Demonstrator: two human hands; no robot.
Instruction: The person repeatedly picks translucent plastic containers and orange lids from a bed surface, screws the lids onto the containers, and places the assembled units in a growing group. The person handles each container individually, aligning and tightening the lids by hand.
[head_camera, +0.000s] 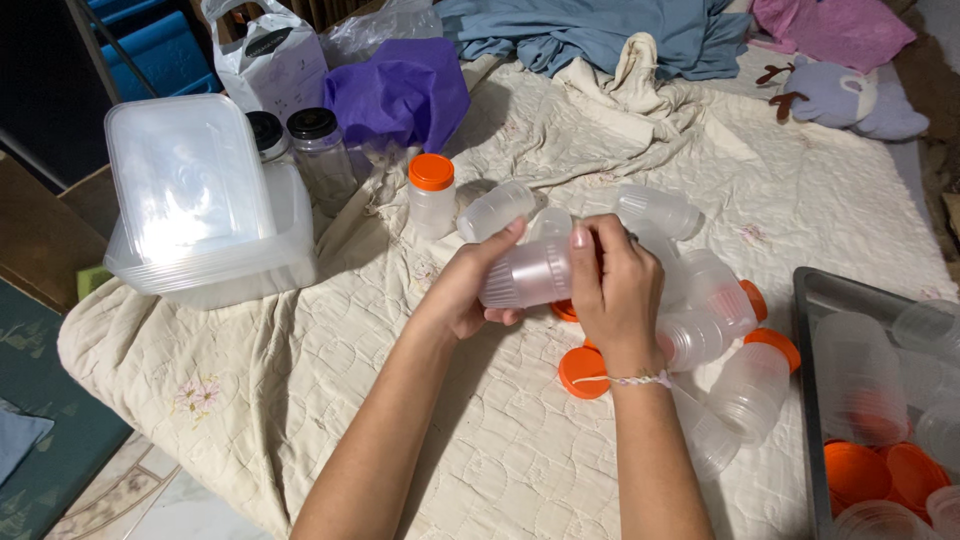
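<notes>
Stack of clear rectangular plastic tubs with lids (200, 200) at 9 o'clock of frame, two dark-lidded glass jars (320, 150) just beside it at 10-11 o'clock, purple cloth bag (400, 90) behind them. Small frosted jar with orange screw cap (432, 195) stands upright at 11 o'clock of the hands.

Left hand (465, 290) comes up from 6 o'clock, palm toward centre, thumb on top, fingers curled under the frosted translucent plastic jar (525, 272), clamped on its base end. Right hand (615, 290), forearm from 5 o'clock, braided wristband, wraps the jar's mouth end from above, fingers closed on it; cap under the palm, cannot tell. Jar lies on its side, cloudy white, held above the cream quilted bedcover (300, 380), mid-frame.

Pile of same uncapped frosted jars (700, 320) and loose orange round lids (583, 372) at 3-4 o'clock of the hands. Dark metal tray (805, 330) with more jars and lids at frame's 4 o'clock.
</notes>
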